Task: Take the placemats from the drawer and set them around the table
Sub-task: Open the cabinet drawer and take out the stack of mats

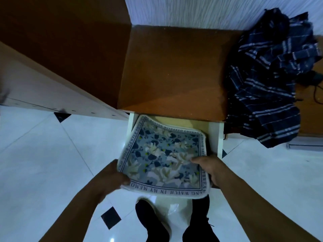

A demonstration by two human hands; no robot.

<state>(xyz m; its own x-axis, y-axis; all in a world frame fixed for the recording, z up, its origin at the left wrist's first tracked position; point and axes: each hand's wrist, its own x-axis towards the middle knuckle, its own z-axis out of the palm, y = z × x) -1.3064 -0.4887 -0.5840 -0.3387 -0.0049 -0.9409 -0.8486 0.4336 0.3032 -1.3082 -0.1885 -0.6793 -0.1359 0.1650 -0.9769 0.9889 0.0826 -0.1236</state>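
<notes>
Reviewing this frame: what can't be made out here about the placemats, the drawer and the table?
- Number of placemats: the top floral mat covers whatever lies beneath it.
- Drawer contents: its back runs under the brown cabinet top; the mat covers the rest.
- Right hand grip: its fingers are tucked under the mat; the left hand clasps the other edge.
- Table: not in the head view.
- Border lettering: partly legible, bent at the far edge.

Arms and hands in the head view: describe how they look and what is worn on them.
Both forearms are bare up to the frame edge; no sleeves show. The left hand and right hand wear no gloves, and no watch, bracelet or ring is visible. The fingers are partly hidden.
</notes>
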